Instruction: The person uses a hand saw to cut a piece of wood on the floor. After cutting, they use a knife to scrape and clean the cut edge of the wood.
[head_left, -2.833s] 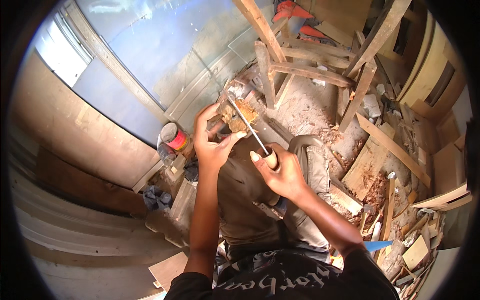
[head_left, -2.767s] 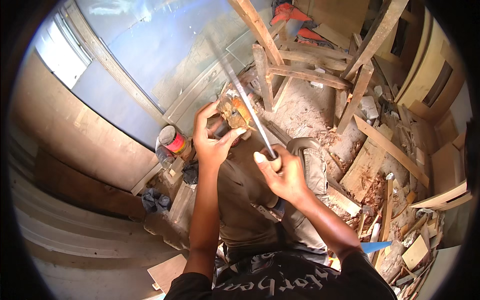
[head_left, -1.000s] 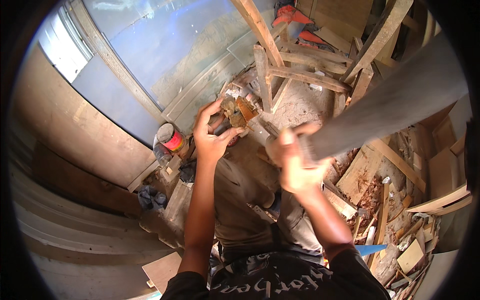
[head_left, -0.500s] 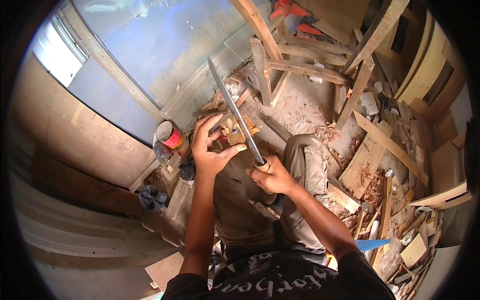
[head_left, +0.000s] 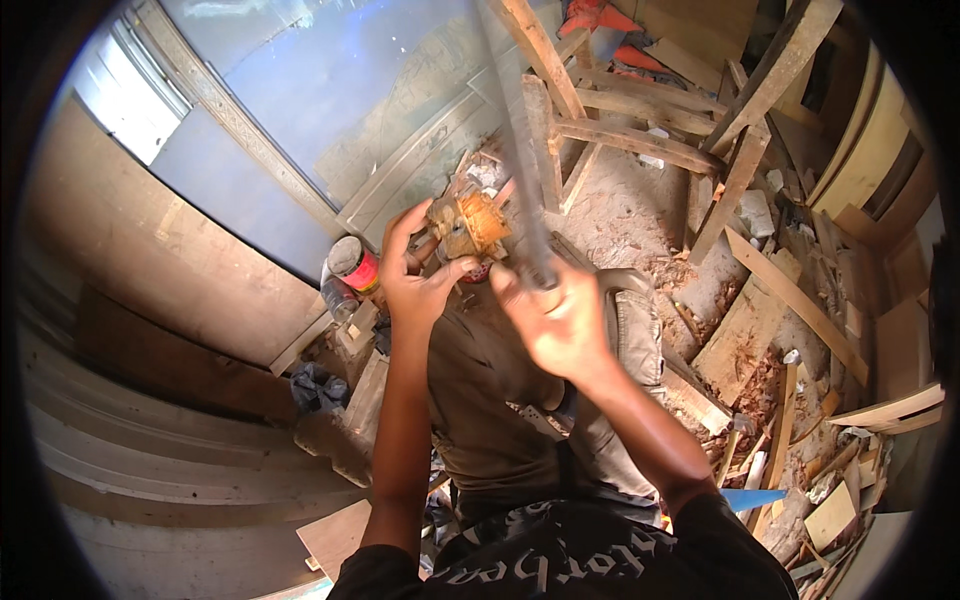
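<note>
My left hand (head_left: 412,290) grips a rough, chipped piece of wood (head_left: 474,226), its thumb along the lower edge and its fingers curved round the left side. An orange-yellow cut face shows on that piece. My right hand (head_left: 562,322) is closed round the handle of a long knife (head_left: 512,125), just to the right of the wood. Motion smears the blade, which points up and away from me and stands apart from the wood. Most of the handle is hidden in my fist.
Beyond my knees stands a wooden frame (head_left: 640,140) with slanted legs. A can with a red label (head_left: 352,262) sits at the left by a panel wall (head_left: 160,240). Planks (head_left: 800,305), shavings and offcuts litter the floor at the right. A blue pointed object (head_left: 750,498) lies near my right elbow.
The knife has swung right, off the wood, and my right hand has risen a little. More of the wood's cut face shows. The whole view has shifted slightly.
</note>
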